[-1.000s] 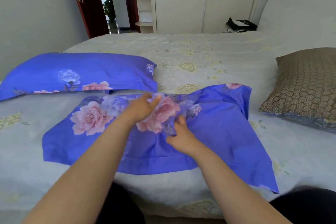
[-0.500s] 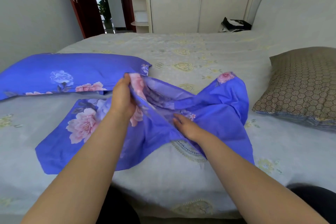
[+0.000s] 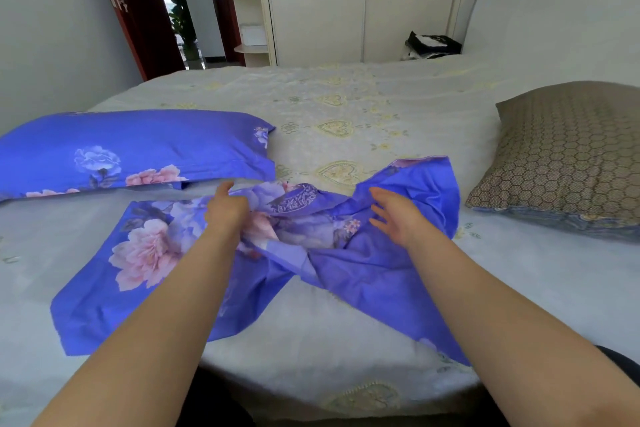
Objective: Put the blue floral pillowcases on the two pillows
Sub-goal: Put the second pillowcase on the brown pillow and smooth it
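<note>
- My left hand [image 3: 227, 210] grips a bunched fold of the empty blue floral pillowcase [image 3: 145, 253], fingers curled into the cloth; I judge this lifts the top layer so the opening shows.
- My right hand [image 3: 394, 218] hovers over the same pillowcase, fingers spread and relaxed, holding nothing, probably ready to reach for the other edge of the mouth.
- The pillowcase lies crumpled on the bed [image 3: 346, 107], long axis running left to right, its middle gathered at my left hand; I cannot tell which way the opening faces.
- Just beyond it, to the left, lies the covered pillow [image 3: 131, 146].
- The bare pillow [image 3: 571, 149], brown honeycomb-patterned, lies to its right, apart, waiting for this case.
</note>
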Motion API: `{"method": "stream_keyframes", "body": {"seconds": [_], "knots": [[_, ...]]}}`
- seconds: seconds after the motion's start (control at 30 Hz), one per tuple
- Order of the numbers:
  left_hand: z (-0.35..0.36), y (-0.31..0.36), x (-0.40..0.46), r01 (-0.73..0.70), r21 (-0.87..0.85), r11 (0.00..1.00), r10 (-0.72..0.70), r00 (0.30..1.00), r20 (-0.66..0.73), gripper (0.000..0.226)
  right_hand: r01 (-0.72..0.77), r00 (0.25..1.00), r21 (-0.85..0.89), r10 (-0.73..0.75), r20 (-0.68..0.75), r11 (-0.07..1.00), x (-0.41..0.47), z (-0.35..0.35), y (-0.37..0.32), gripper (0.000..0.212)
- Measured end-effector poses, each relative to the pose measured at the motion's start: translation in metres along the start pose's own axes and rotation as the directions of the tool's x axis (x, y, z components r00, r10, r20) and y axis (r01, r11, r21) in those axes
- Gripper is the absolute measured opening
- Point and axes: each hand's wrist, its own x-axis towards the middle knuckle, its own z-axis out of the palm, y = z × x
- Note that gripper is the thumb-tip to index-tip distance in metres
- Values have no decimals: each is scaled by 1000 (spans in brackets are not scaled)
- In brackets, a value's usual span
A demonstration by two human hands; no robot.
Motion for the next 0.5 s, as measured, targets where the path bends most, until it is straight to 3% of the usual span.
{"method": "stream_keyframes", "body": {"seconds": [0.07, 0.13, 0.2, 0.23, 0.27, 0.33, 0.4, 0.43, 0.5], "knots": [[15, 17, -10, -172, 252, 952, 191, 980, -50, 54, 180, 970, -286, -219, -109, 941, 2, -19, -6, 31], [33, 34, -28, -374, 315, 872, 406, 913, -41, 49, 259, 818, -684, -532, -221, 682, 2, -49, -7, 37], [59, 46, -46, -533, 241, 811, 544, 839, 23, 44, 113, 609, -902, -746, -269, 417, -1, -87, -9, 48], [73, 50, -56, -558, 159, 814, 553, 829, 80, 40, 4, 548, -938, -785, -288, 347, 0, -108, -11, 56], [85, 52, -64, -542, 63, 838, 531, 837, 132, 36, -109, 556, -955, -779, -290, 277, -1, -127, -14, 64], [107, 51, -80, -485, -68, 872, 489, 851, 192, 27, -333, 684, -940, -669, -290, 67, -3, -164, -22, 77], [124, 48, -96, -487, -91, 869, 495, 848, 189, 23, -452, 735, -882, -617, -280, -137, -3, -196, -28, 78], [131, 46, -101, -484, -113, 868, 497, 847, 190, 23, -472, 726, -862, -636, -261, -186, -3, -205, -33, 77], [143, 43, -107, -472, -169, 865, 500, 840, 211, 27, -455, 641, -880, -736, -219, -135, 1, -215, -48, 62]]}}
